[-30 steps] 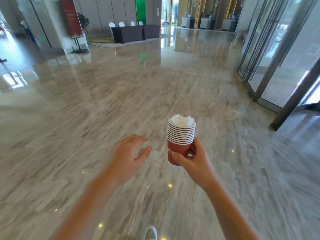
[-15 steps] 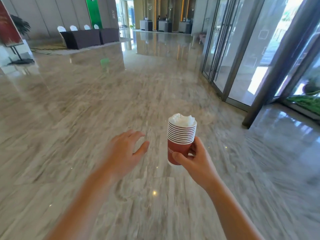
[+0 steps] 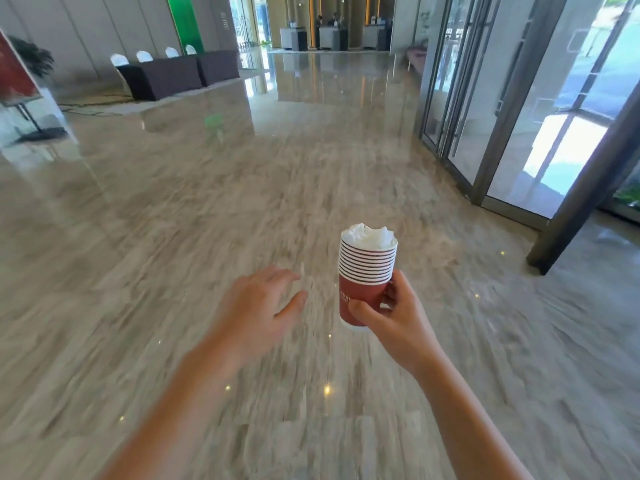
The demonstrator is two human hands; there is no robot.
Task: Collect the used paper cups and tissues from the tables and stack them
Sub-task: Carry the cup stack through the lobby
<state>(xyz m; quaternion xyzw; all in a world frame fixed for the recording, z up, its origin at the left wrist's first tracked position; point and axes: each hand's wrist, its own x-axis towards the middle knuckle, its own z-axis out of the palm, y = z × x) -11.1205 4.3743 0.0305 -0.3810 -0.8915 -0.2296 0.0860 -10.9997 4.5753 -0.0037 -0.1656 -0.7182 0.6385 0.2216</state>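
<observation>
A stack of several red paper cups (image 3: 363, 271) with white rims is held upright in front of me, over the marble floor. Crumpled white tissue (image 3: 369, 235) fills the top cup. My right hand (image 3: 398, 317) grips the lowest cup, thumb across its front and fingers round the right side. To the left of the stack, about a hand's width away, my left hand (image 3: 258, 306) hovers palm down with its fingers relaxed, holding nothing.
Polished marble floor (image 3: 207, 220) stretches ahead. Dark-draped tables (image 3: 180, 76) with white-covered chairs stand far left. Glass revolving doors (image 3: 519, 109) and a dark pillar (image 3: 585, 202) line the right. A reception counter (image 3: 332, 38) with people behind it is far ahead. A sign stand (image 3: 20, 95) is at the left.
The view has swung to the right and moved forward, so the glass doors loom larger and the draped tables shift left. Both hands keep their pose, with the cup stack still held.
</observation>
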